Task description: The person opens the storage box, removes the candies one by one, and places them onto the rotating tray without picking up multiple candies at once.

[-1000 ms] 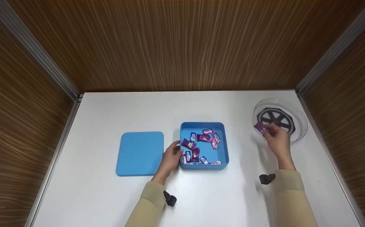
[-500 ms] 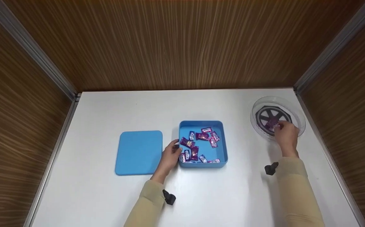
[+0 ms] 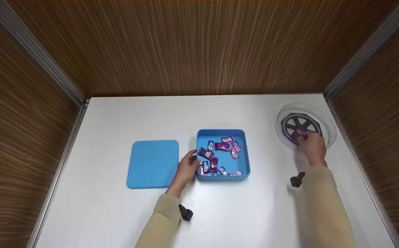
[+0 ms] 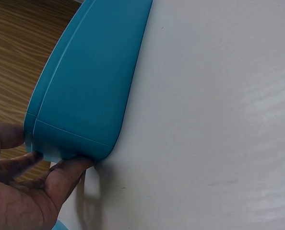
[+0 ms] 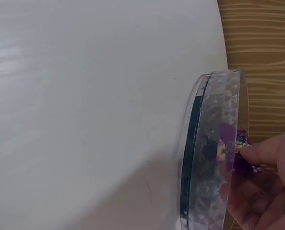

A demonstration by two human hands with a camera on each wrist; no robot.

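A blue square box (image 3: pixel 223 178) sits mid-table with several small wrapped candies (image 3: pixel 222 146) inside. My left hand (image 3: pixel 187 168) holds the box's left side; in the left wrist view its fingers (image 4: pixel 68 175) touch the outer wall and rim at one end. On the right, my right hand (image 3: pixel 313 146) is at the near rim of a clear round dish (image 3: pixel 331 131). Between its thumb and fingers it pinches a purple-wrapped candy (image 5: pixel 241 143), partly behind the transparent wall in the right wrist view. The fingertips are partly covered in the head view.
Left of the box lies a flat blue lid (image 3: pixel 153 164). A black spoked pattern (image 3: pixel 290 121) shows at the bottom of the dish. Wood-grain panels (image 3: pixel 199 48) enclose the white table (image 3: pixel 144 119) at the back and sides.
My right hand has moved right, bringing the purple candy from the dish's left edge farther over the dish. The left hand remains at the box.
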